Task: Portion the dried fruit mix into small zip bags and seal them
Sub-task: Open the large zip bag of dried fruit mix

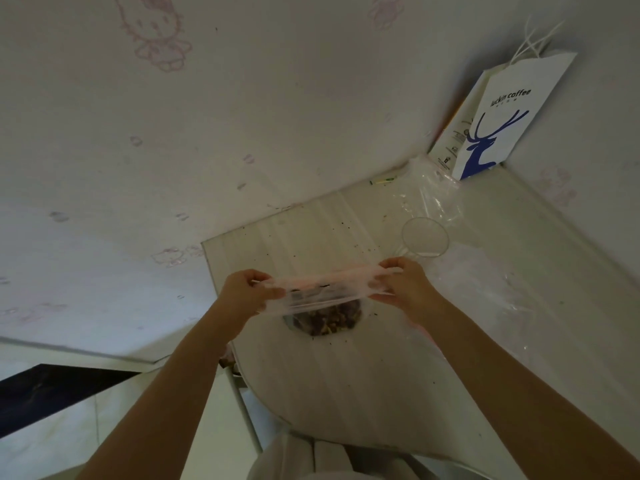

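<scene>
2 hands over a pale table [346,375], left hand [247,289] and right hand [401,278] each pinching an end of a zip bag [325,296] top, dried fruit mix [329,318] inside, clear cup [425,237] beyond

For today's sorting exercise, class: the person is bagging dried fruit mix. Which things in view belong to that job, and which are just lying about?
Job:
left hand
right hand
zip bag
dried fruit mix
clear cup
spare plastic bags

Lying about:
coffee paper bag
green pen
</scene>
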